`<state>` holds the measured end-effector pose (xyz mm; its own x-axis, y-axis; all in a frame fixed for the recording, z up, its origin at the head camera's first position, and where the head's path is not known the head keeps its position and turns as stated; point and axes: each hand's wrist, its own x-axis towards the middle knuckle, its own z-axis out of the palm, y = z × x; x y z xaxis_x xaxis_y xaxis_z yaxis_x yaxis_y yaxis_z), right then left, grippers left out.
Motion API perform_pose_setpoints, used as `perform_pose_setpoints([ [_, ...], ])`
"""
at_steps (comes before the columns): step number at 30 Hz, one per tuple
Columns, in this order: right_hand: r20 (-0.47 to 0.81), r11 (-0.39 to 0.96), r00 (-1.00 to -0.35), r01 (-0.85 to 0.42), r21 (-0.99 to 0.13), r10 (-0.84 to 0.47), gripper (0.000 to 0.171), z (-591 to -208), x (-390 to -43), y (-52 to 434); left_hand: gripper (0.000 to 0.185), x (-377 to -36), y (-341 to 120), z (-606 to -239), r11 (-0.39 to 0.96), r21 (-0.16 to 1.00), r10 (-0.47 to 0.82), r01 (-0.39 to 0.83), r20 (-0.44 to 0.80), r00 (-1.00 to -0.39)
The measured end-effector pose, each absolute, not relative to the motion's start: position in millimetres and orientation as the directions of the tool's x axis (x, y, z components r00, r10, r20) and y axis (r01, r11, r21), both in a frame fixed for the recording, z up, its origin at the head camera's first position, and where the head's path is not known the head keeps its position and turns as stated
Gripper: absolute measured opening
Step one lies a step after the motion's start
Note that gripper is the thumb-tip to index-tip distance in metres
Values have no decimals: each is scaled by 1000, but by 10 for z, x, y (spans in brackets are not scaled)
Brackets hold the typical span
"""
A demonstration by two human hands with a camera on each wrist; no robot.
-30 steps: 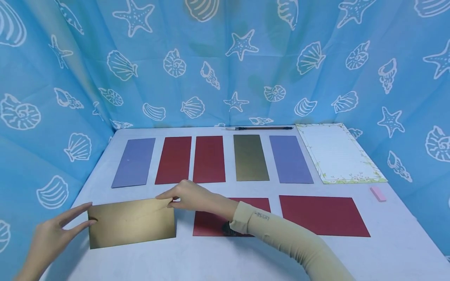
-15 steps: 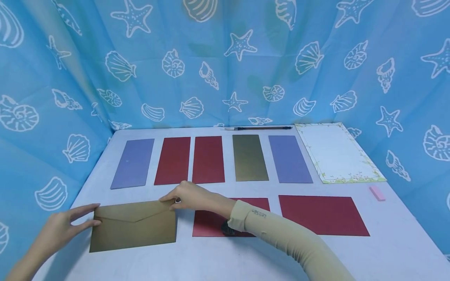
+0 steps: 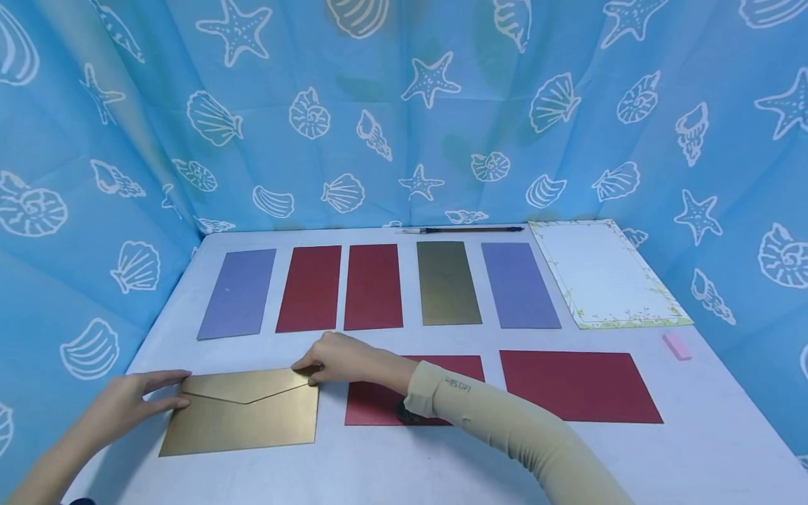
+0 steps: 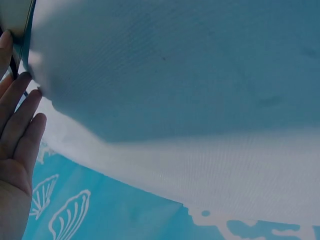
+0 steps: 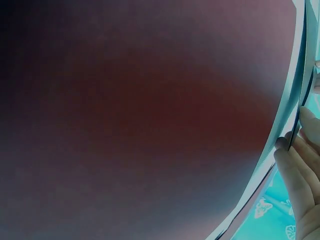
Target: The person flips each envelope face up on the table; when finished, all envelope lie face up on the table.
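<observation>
Gold envelope [image 3: 243, 414] flat on table [image 3: 379, 470], flap side up. L hand [image 3: 129, 405] fingers straight, touching left edge; R hand [image 3: 344, 359] pinches top-right corner.

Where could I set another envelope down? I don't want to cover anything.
Bare table runs along the near edge below the gold envelope and the red envelopes. Another patch lies near the pink eraser. The back row of envelopes and the letter paper is crowded.
</observation>
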<state>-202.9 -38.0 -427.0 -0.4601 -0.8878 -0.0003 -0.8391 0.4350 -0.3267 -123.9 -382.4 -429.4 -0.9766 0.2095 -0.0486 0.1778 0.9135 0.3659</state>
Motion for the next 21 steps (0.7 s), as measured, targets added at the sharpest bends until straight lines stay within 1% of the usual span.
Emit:
perform_pose_setpoints([
  [6,-16,437,-449,-859,-268,-893,37,-4301,-2017,-398,52,-1231,-3830,-4306,908,368,222,199,-21,-975],
  [10,2,413,-428,-873,-260,-904,38,-4294,-2010,-391,50,-1212,-3820,-4303,904,373,226,208,-7,-974],
  [12,7,397,-416,-872,-288,-909,39,-4270,-2012,-375,51,-1194,-3816,-4299,901,380,228,211,0,-974],
  [16,10,376,-411,-844,-382,-912,42,-4209,-2017,-304,53,-1114,-3818,-4269,901,390,205,190,2,-979],
  [19,2,359,-401,-823,-441,-916,45,-4182,-1997,-218,55,-1007,-3786,-4213,908,386,185,163,-21,-983],
  [21,-12,341,-378,-819,-462,-926,47,-4174,-1959,-157,55,-916,-3742,-4195,914,380,174,146,-41,-984],
])
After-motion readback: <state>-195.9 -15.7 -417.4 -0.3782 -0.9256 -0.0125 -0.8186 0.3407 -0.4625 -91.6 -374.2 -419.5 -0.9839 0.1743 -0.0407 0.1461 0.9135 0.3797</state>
